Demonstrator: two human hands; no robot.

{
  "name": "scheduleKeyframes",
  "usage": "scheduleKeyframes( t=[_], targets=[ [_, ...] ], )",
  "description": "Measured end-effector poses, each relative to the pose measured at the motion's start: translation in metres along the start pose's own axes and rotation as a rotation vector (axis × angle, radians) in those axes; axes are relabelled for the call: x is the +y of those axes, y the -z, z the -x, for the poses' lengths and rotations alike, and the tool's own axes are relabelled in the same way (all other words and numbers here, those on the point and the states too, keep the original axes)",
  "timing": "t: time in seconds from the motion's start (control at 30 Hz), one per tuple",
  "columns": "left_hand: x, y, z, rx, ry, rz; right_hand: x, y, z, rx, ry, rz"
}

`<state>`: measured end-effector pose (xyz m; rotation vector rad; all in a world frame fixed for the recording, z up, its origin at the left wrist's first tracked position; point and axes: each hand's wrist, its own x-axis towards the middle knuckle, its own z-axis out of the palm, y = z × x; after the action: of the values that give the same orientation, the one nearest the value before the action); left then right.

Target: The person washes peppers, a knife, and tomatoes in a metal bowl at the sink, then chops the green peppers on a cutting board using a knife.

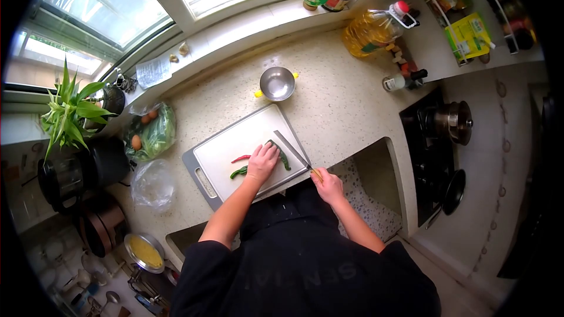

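Observation:
On the cutting board (220,151), white with a grey rim, my left hand (262,162) rests with its fingers bent down over a green chili pepper (285,160), holding it against the surface. A red chili pepper (241,158) and another green pepper (238,172) lie just left of that hand. My right hand (327,186) is closed around the wooden handle of a knife (292,148). The blade slants up and left, close beside the held pepper. Whether its edge touches the pepper I cannot tell.
A steel bowl (277,84) with yellow handles stands behind the board. To the left are a plastic bag with greens and eggs (150,131) and a crumpled clear bag (153,185). An oil jug (369,32) stands at back right; a stove (432,158) is at right.

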<state>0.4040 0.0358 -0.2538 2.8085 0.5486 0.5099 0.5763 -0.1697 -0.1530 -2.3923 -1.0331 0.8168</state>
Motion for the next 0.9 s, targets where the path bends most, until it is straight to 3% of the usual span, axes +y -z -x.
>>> scheduleKeyframes(
  t=[0.2,0.47,0.9],
  targets=[
    [0.006,0.002,0.003,0.009,0.083,-0.08,0.013,-0.004,-0.003,0.002,0.07,0.024],
    [0.008,-0.001,0.002,0.025,0.13,-0.117,0.018,-0.004,-0.004,-0.082,-0.025,-0.023],
    [0.003,0.003,0.003,0.014,0.07,-0.083,0.016,-0.007,-0.002,-0.094,0.058,0.084]
  ],
)
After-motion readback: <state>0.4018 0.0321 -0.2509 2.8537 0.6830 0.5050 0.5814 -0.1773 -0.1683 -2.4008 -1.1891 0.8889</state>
